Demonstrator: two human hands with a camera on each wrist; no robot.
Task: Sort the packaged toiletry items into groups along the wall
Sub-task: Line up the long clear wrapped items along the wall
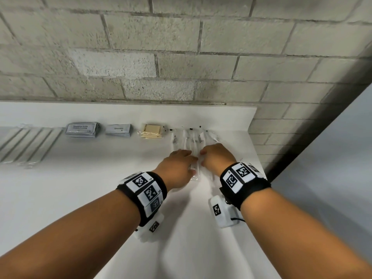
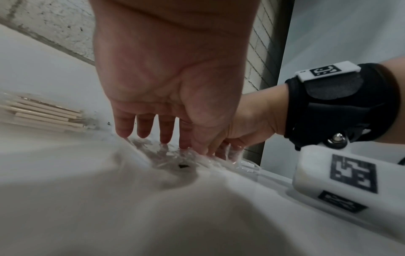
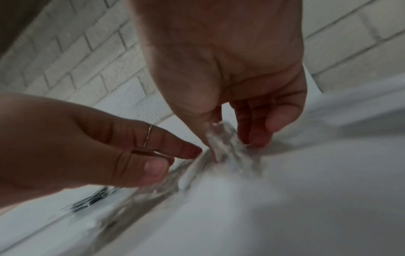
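Observation:
Clear plastic packets point(image 1: 191, 137) lie in a loose bunch on the white table point(image 1: 100, 188) near the brick wall, and both hands are on their near ends. My left hand point(image 1: 189, 158) has fairly straight fingers whose tips press down on the crinkled wrappers point(image 2: 166, 154); one packet point(image 1: 194, 175) runs under its thumb. My right hand point(image 1: 205, 156) is just to the right. In the right wrist view it pinches a clear packet point(image 3: 221, 140) between thumb and fingers point(image 3: 254, 138). The packets' contents are too blurred to name.
Along the wall, from the left, lie long silvery packets point(image 1: 30, 141), a stack of shampoo sachets point(image 1: 82, 129), grey sachets point(image 1: 118, 130) and beige wrapped items point(image 1: 151, 131). The table's right edge point(image 1: 259, 158) is close beside my right wrist.

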